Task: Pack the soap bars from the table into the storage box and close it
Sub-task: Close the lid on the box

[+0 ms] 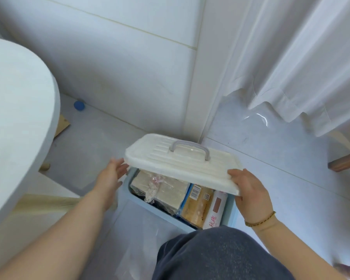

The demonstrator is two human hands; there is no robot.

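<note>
Closing stage. White lid [182, 164], grey handle [190, 147] up, held just above blue storage box [150, 207] on floor, covering its far part, near part uncovered; not yet seated. Right hand [251, 190] pinches lid's near right corner, thumb on top, fingers curled beneath. Left hand [111, 172] touches lid's left end, fingers straight, loosely spread. Wrapped soap bars [196, 207] already inside box, side by side. Packing appears done; remaining: lower lid, press shut. Latches, if any, hidden.
</note>
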